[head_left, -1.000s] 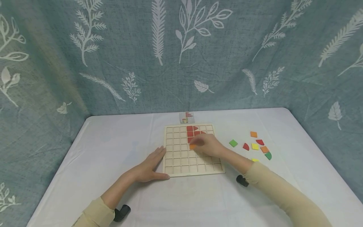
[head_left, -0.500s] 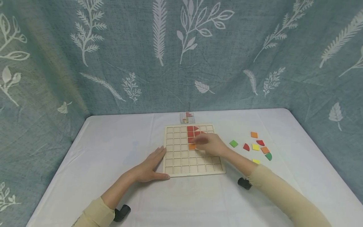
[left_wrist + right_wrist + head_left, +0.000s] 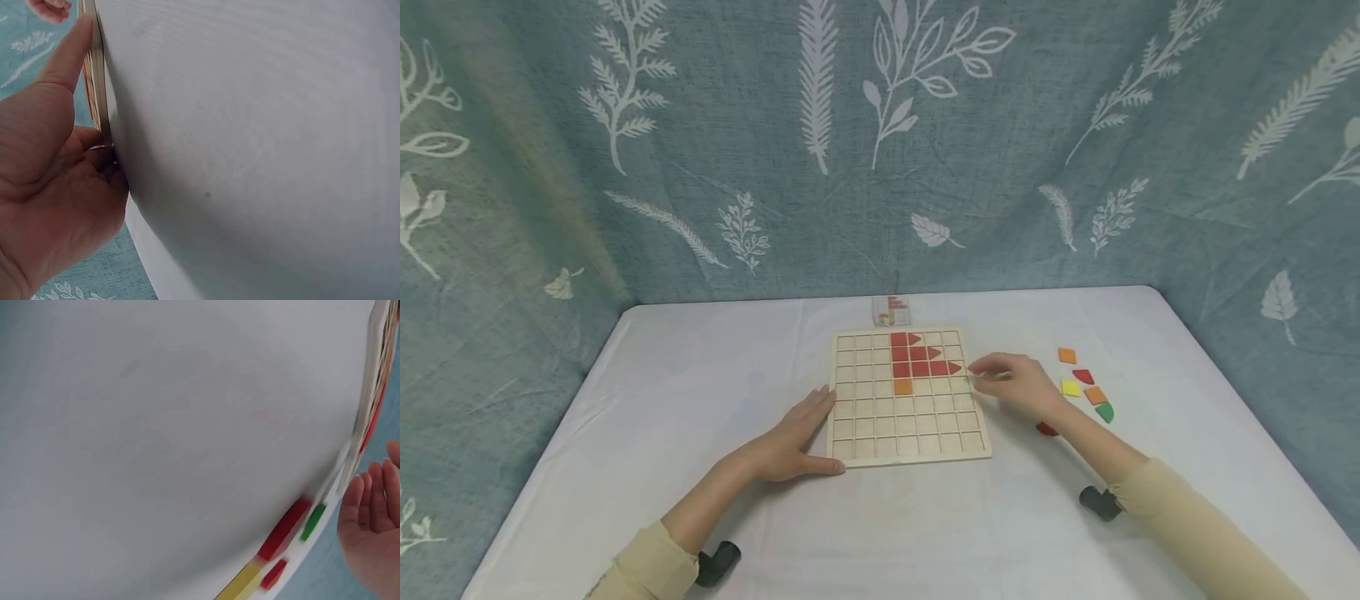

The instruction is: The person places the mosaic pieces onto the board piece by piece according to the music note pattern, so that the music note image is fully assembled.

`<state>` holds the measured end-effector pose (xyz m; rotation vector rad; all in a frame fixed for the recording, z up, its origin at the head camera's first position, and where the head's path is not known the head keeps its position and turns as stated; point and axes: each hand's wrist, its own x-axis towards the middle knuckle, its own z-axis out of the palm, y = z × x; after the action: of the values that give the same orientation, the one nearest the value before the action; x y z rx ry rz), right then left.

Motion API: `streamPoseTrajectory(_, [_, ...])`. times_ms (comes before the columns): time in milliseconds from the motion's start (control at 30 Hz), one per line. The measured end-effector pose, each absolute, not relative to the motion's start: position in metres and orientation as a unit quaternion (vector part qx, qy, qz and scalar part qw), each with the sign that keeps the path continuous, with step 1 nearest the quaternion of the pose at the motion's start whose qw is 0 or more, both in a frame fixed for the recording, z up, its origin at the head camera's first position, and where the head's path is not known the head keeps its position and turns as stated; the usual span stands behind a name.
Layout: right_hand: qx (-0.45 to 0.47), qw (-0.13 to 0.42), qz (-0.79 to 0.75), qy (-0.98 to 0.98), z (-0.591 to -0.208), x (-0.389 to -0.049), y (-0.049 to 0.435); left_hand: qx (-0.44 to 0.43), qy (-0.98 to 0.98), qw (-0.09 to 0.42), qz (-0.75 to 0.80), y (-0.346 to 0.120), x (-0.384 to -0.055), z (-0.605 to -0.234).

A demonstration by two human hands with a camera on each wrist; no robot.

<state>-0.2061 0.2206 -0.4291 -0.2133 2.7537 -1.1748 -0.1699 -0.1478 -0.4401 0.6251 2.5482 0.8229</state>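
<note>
In the head view a wooden grid board (image 3: 865,425) lies on the table. Red squares (image 3: 900,353) and red pointed pieces (image 3: 954,368) sit in its upper right cells, with one orange square (image 3: 902,387) below them. My left hand (image 3: 790,442) rests against the board, fingers along its left edge and thumb at the near left corner. The left wrist view has that thumb (image 3: 69,59) beside the board's side. Just off the board's right edge hovers my right hand (image 3: 1018,387), fingers loosely bent and nothing visible between them; the right wrist view shows its fingers (image 3: 375,500) apart from the board.
Loose pieces lie right of the board: orange squares (image 3: 1067,356), a yellow square (image 3: 1071,388), a red rounded piece (image 3: 1083,377) and a green rounded piece (image 3: 1104,412). Another red piece (image 3: 1047,429) is partly under my right forearm. A pattern card (image 3: 891,311) lies behind the board.
My right hand has moved right, from over the orange square to beyond the board's right edge, uncovering the red rows. My left hand has stayed in place.
</note>
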Motion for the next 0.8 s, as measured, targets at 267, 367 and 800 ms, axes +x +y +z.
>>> streamPoseTrajectory(267, [-0.057, 0.046, -0.373, 0.925, -0.430, -0.199, 0.254, 0.227, 0.908, 0.194, 0.295, -0.148, -0.170, -0.441])
streamPoseTrajectory(367, [-0.054, 0.041, -0.364, 0.929, -0.430, -0.198, 0.265, 0.225, 0.909, 0.194, 0.294, -0.148, -0.170, -0.441])
streamPoseTrajectory(800, [-0.050, 0.045, -0.335, 0.940, -0.436, -0.204, 0.271, 0.228, 0.908, 0.193, 0.295, -0.149, -0.169, -0.439])
